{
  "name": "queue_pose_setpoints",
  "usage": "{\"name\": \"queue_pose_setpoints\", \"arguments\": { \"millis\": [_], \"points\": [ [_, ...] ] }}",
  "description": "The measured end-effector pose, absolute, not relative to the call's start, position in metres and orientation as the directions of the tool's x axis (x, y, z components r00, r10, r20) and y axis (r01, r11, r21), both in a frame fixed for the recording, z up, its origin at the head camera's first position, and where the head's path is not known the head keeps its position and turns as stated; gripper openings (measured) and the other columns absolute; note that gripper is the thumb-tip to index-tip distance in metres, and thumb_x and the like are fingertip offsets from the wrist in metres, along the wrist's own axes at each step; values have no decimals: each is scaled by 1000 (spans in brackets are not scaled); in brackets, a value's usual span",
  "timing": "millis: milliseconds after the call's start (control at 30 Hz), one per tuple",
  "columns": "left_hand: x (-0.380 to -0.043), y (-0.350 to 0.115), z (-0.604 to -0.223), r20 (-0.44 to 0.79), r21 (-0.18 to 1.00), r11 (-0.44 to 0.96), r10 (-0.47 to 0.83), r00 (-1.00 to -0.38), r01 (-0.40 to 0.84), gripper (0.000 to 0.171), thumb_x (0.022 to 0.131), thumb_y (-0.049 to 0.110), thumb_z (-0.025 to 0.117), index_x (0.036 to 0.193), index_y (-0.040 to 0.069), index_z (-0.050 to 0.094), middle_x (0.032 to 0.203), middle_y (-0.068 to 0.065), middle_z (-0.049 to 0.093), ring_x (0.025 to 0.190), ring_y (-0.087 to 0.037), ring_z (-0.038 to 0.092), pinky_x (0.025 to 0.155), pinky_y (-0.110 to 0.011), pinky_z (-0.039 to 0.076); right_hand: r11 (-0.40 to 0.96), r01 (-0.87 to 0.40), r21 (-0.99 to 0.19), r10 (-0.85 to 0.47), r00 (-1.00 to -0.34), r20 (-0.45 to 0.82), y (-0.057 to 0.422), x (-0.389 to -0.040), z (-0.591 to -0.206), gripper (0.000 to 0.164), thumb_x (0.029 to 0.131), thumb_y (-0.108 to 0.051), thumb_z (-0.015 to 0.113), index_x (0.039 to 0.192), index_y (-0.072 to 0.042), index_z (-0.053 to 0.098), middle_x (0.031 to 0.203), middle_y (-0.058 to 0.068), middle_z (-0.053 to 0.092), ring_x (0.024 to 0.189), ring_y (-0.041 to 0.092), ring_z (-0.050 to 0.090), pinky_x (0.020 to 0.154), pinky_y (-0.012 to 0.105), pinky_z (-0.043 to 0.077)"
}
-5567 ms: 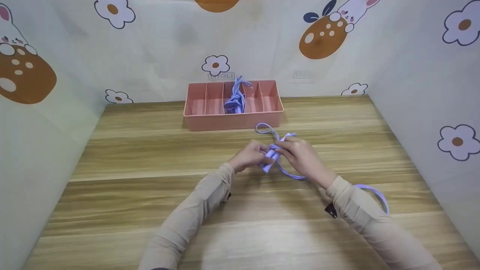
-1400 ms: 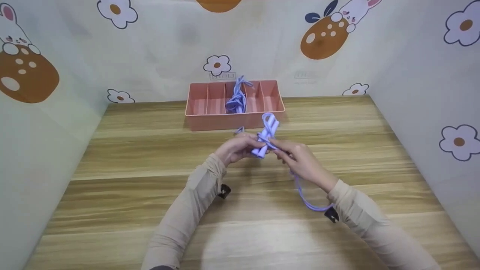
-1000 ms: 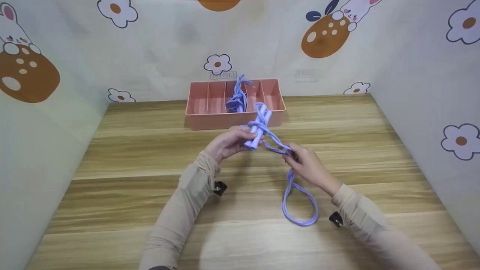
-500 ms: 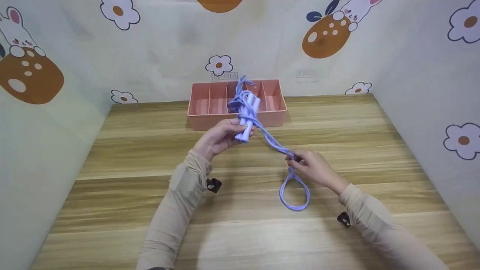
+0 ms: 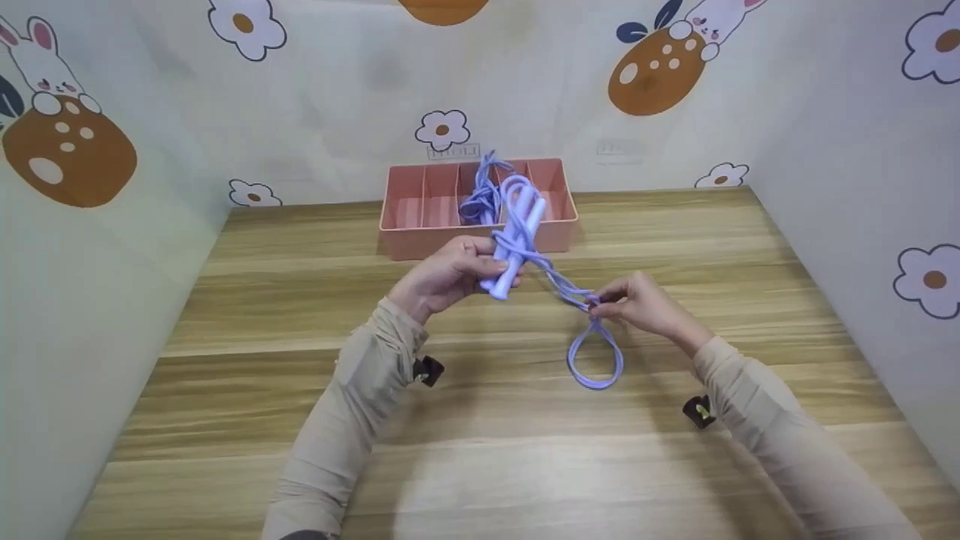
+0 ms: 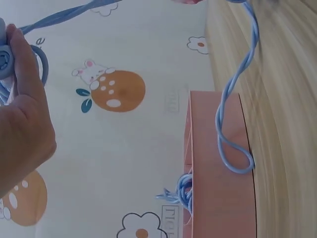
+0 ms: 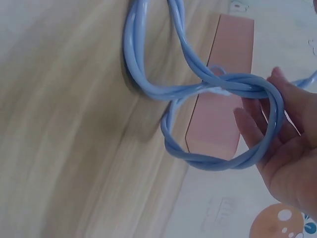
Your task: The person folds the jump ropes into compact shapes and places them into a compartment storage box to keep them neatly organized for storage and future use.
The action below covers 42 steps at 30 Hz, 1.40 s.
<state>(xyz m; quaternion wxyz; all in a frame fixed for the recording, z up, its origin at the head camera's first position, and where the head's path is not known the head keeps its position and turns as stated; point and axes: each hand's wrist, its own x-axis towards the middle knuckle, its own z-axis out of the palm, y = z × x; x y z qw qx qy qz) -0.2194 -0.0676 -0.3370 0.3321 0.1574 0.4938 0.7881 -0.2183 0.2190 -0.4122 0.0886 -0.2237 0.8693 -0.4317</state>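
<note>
In the head view, my left hand [image 5: 448,274] grips the two pale purple handles of a skipping rope [image 5: 534,219], held tilted in front of the pink box. Some cord is wrapped around the handles. A twisted doubled length runs down right to my right hand [image 5: 651,306], whose thumb and fingers pinch it. Below that hand hangs a cord loop [image 5: 595,386]. The right wrist view shows the twisted cord [image 7: 213,163] coiled by the fingers of that hand. In the left wrist view, a handle end [image 6: 5,62] shows beside my left thumb.
A pink box [image 5: 472,244] with several compartments stands at the back of the wooden table [image 5: 300,315]. Its middle compartment holds another bundled purple rope [image 5: 480,204]. Patterned walls [image 5: 337,112] enclose the back and sides.
Earlier both hands worked close together at the handles. Since then my right hand has drawn the cord out to the right, and the hanging loop has risen and become smaller.
</note>
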Motion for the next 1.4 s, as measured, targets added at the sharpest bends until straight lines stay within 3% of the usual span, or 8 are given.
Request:
{"name": "queue_pose_setpoints", "arguments": {
  "millis": [233,433,500,600,800,1033,1200,1400],
  "points": [
    [-212,-49,-343,-111,941,-117,782,-613,-319,26,80,-14,48,81,5,65,78,-8,69,72,-17,67,68,-27,56,609,-357,-708,-556,-829,-61,220,-241,-402,14,74,-1,70,83,9,68,76,18,68,63,7,58,56,13,47],
    [-211,-27,-358,-277,954,203,882,-381,-222,18,80,-13,53,81,2,64,72,-2,68,63,-11,64,57,-19,53,660,-552,-509,-619,-784,49,208,-261,-393,1,64,2,66,63,1,65,57,5,61,52,5,46,49,24,43],
    [-212,-20,-365,-360,931,319,882,-304,-177,15,80,-11,55,86,-2,65,69,-1,67,59,-8,61,54,-17,51,695,-564,-446,-613,-789,42,201,-265,-390,1,63,-2,67,62,-2,66,57,3,61,52,6,46,50,28,44],
    [-214,-14,-375,-464,886,448,847,-260,-120,11,81,-8,57,90,-9,63,65,0,66,54,-5,59,52,-15,49,752,-508,-420,-560,-828,-2,191,-266,-384,5,63,-9,73,66,-6,70,63,3,66,54,9,52,54,29,47],
    [-220,-12,-390,-586,784,620,727,-359,-24,11,80,-2,61,88,-7,65,56,4,61,50,-4,54,48,-14,44,798,-510,-321,-493,-859,138,185,-261,-376,4,64,-6,70,67,-5,71,65,5,67,58,19,59,55,36,50],
    [-227,-18,-401,-657,685,722,554,-512,-98,5,77,0,62,74,4,63,56,3,58,50,-5,52,47,-15,43,807,-549,-218,-480,-824,300,182,-251,-370,8,63,0,62,65,-5,68,63,5,64,56,23,57,51,39,48],
    [-228,-15,-400,-644,668,740,516,-565,-86,2,74,1,64,73,2,63,57,1,59,51,-7,53,48,-17,44,774,-612,-162,-509,-754,416,175,-243,-363,7,64,0,62,65,-5,67,64,6,63,55,24,58,48,38,47],
    [-225,-12,-396,-563,704,706,489,-666,-77,21,73,-2,60,57,9,53,51,1,53,44,-7,49,42,-17,43,723,-687,-72,-549,-635,544,165,-234,-356,6,64,2,61,67,-4,64,66,6,59,55,23,56,46,36,46]
  ]
}}
